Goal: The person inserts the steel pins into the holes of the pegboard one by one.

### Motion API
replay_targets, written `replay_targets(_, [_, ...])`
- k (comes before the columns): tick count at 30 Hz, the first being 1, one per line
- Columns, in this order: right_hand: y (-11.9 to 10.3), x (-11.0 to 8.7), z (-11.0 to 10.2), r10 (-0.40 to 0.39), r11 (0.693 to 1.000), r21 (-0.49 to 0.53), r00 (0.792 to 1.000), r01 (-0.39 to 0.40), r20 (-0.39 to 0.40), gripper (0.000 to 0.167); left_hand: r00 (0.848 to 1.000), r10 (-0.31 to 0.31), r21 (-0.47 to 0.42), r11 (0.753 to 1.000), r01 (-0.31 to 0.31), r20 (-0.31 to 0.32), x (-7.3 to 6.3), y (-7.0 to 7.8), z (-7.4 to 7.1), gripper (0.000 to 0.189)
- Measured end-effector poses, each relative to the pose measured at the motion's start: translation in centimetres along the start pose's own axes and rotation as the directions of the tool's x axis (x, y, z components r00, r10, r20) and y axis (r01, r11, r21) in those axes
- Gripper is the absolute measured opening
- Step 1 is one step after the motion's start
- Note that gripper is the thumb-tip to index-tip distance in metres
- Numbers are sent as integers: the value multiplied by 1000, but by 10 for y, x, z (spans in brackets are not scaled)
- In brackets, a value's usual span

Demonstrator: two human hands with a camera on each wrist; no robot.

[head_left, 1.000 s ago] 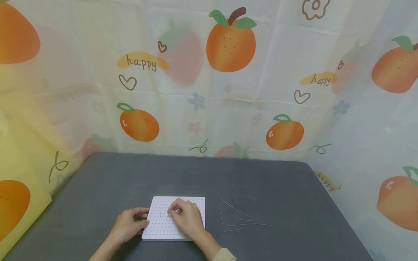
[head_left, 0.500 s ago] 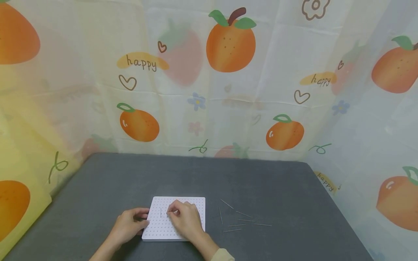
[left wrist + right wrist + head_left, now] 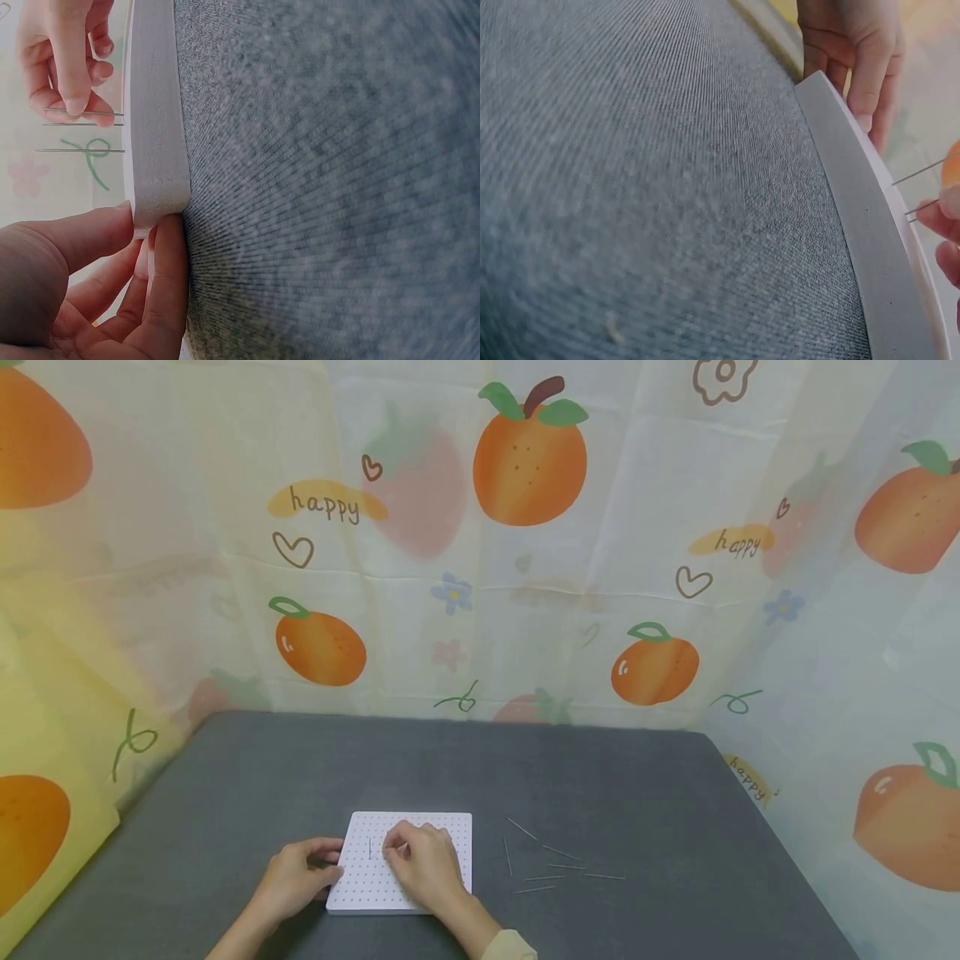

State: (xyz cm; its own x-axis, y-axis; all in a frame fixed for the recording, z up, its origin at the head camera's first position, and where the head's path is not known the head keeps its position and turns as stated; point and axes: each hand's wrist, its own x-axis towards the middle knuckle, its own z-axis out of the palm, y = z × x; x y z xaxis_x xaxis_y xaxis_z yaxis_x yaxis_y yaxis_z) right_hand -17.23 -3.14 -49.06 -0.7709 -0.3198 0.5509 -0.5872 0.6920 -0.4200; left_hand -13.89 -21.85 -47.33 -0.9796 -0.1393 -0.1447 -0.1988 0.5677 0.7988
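Observation:
A white pegboard [image 3: 358,895] with rows of small holes lies on the dark table. My left hand [image 3: 295,878] grips its left edge, thumb at the upper rim and fingers against the side and lower edge. Over the board, my right hand [image 3: 431,864] pinches a thin metal pin [image 3: 118,115] between thumb and index finger, its lower end at the board's surface. Two more pins stand upright in the board close by, one of them the left pin [image 3: 370,849]. In the head view the right fingers hide the pinched pin's base.
Several loose metal pins [image 3: 564,865] lie scattered on the table [image 3: 645,810] to the right of the board. A fruit-printed curtain [image 3: 525,635] surrounds the table at the back and sides.
My right hand has shifted slightly down and left over the board, its fingertips lower on the pin. The left hand and the loose pins stay put.

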Motion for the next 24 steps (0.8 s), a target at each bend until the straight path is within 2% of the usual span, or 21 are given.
replay_targets(8, [2,-5,-4,3,1000,30,999,-5,50,8,1000,-28,10,1000,28,-6,-1,2,0,38])
replay_targets(17, [20,-8,-18,-45,997,59,998,42,36,10,999,-33,17,999,33,-4,-1,2,1,39])
replay_targets(24, [35,-8,-36,3,995,100,998,-9,66,11,1000,-29,24,999,29,1,-1,3,0,39])
